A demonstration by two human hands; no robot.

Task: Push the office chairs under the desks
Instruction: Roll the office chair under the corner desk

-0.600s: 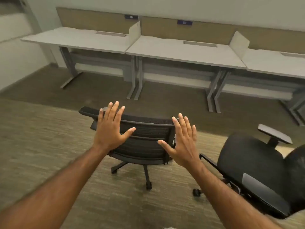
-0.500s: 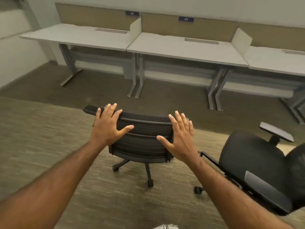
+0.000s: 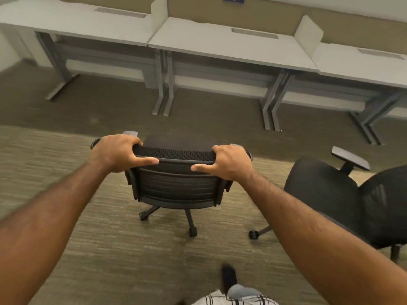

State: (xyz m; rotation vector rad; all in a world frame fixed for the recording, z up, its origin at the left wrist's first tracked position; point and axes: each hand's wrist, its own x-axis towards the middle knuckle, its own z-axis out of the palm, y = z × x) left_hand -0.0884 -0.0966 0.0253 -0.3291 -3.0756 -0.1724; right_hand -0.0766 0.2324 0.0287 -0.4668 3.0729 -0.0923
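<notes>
Now 2 hands, left hand [image 3: 114,151] and right hand [image 3: 231,162], grip chair backrest [image 3: 176,172] (top corners).

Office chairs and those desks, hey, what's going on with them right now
A person has both hands on the top edge of a black office chair's backrest, left hand and right hand gripping near its two corners. The chair stands on the carpet in front of the middle desk, not yet under it. A second black chair sits off to the right, untouched and also out in the open.
</notes>
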